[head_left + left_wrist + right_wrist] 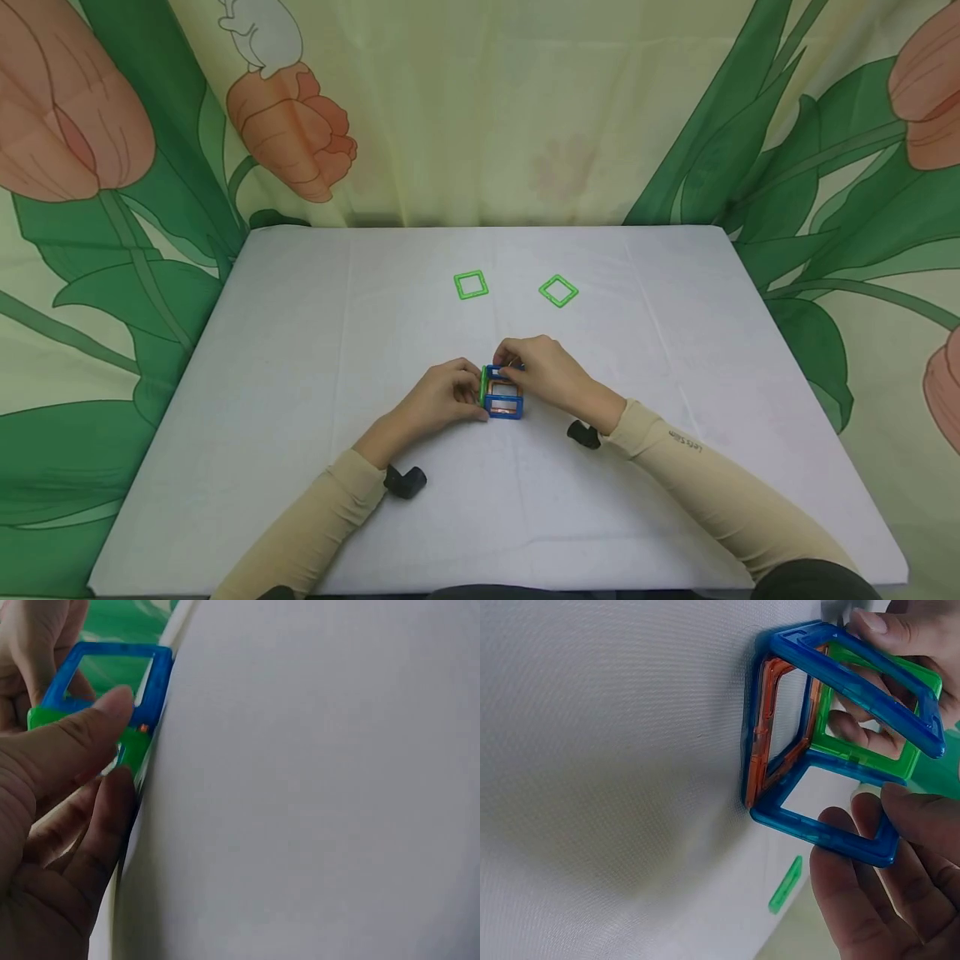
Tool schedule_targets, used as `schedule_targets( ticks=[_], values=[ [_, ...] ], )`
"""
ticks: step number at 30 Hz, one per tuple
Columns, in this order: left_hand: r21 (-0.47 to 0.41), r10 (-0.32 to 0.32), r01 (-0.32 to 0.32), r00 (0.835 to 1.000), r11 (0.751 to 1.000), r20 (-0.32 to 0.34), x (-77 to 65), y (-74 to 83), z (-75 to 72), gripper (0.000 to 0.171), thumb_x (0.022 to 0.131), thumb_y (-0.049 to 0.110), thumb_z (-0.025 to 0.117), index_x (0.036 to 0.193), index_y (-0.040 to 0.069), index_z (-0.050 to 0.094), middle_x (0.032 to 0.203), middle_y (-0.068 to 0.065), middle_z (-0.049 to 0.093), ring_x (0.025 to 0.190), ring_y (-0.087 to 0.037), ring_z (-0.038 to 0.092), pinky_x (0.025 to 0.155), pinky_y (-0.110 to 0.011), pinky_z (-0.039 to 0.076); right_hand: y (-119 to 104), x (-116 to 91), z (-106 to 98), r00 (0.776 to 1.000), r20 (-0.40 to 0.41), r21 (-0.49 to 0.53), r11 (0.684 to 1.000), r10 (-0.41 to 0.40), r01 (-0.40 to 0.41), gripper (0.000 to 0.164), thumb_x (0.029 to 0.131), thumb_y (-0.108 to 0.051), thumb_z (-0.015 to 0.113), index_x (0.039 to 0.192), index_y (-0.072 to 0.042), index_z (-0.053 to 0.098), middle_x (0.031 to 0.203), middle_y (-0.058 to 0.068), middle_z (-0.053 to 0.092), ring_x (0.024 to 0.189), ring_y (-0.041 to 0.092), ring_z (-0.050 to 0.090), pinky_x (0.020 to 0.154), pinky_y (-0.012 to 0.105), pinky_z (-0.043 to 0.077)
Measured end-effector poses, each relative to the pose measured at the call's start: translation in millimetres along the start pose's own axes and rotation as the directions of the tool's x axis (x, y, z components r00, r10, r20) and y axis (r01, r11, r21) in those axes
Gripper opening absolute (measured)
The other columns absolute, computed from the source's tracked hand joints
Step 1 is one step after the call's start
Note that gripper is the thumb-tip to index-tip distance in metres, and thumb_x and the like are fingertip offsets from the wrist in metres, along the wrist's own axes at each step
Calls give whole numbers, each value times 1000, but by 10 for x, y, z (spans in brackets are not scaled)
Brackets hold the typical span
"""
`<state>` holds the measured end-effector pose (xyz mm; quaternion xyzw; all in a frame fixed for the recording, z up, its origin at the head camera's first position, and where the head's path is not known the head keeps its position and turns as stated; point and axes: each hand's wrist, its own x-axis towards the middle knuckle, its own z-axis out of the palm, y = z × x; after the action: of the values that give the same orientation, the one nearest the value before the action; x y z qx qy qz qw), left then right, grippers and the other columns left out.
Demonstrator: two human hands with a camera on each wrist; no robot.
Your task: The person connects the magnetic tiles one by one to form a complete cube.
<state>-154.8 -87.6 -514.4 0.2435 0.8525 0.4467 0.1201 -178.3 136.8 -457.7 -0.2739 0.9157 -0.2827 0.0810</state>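
A small box-like build of square magnetic tiles stands on the white table between my hands. In the right wrist view, an orange tile (pixel 759 742) lies low in it, with a green tile (pixel 870 761) upright at one side. One blue tile (pixel 862 691) stands at the near side, and another blue tile (pixel 817 831) stands opposite. My right hand (pixel 551 371) pinches that far blue tile by its outer edge between thumb and fingers. On the left, my left hand (pixel 446 393) holds the green side tile, thumb by its near edge and fingers curled behind it.
Two loose green square tiles lie farther back on the table: a left one (pixel 458 287) and a right one (pixel 549 282). The white cloth-covered table (pixel 247 467) reaches back to a flower-printed curtain (pixel 465 125). Black wrist cameras (pixel 406 482) hang under both wrists.
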Motion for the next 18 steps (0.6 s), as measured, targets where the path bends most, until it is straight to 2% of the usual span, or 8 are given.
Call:
schedule_targets(
  ticks=[5,8,13,18],
  values=[
    [-46,-100,102,994,994,30,24,-31,-73,21,78,18,92,89,18,74,88,8,71,79,-10,66,72,-25,56,6,-6,-8,1000,-1,8,1000,4,-4,7,94,-9,75,99,-13,72,93,1,78,83,9,70,70,24,57],
    [-79,-143,147,988,986,53,58,-31,-110,14,83,16,87,91,16,76,84,7,73,77,-11,67,72,-27,57,9,-9,-18,1000,-1,9,1000,4,-4,7,94,-10,75,99,-13,72,93,0,78,83,8,70,71,25,57],
    [-175,-160,171,984,970,75,133,-44,-120,9,91,6,78,96,7,71,84,-3,74,70,-15,70,65,-30,61,15,-11,-18,1000,2,9,1000,2,-2,8,94,-10,75,101,-12,73,94,1,78,84,9,70,74,27,58],
    [-203,-164,169,986,964,41,192,-70,-92,19,94,2,73,110,7,65,98,-6,71,64,-16,68,58,-31,60,15,-12,-13,1000,8,13,1000,-12,12,9,94,-9,75,103,-12,73,95,0,78,88,10,71,79,30,59]
  ],
)
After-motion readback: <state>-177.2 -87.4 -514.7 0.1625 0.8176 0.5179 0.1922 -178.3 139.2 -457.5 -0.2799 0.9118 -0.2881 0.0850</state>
